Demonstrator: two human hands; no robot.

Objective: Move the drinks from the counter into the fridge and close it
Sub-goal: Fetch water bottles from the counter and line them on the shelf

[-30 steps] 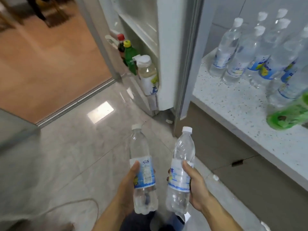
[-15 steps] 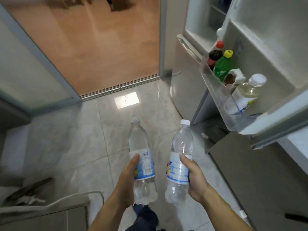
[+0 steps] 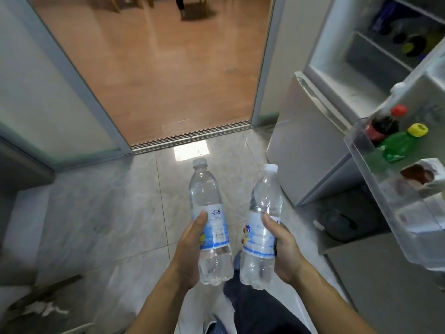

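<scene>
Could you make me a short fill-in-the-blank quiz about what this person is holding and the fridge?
1. Each hand, left hand and right hand, holds one clear ____.
2. The fridge door stands ____.
3. In the door shelf, the green bottle has a ____ cap.
4. The dark cola bottle has a ____ cap.

Missing words: bottle; open; yellow; red

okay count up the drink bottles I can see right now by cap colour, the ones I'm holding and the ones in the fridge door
White caps: 2, one bottle in the left hand, one in the right hand
Red cap: 1, dark bottle in the door shelf
Yellow cap: 1, green bottle
Total: 4
</scene>
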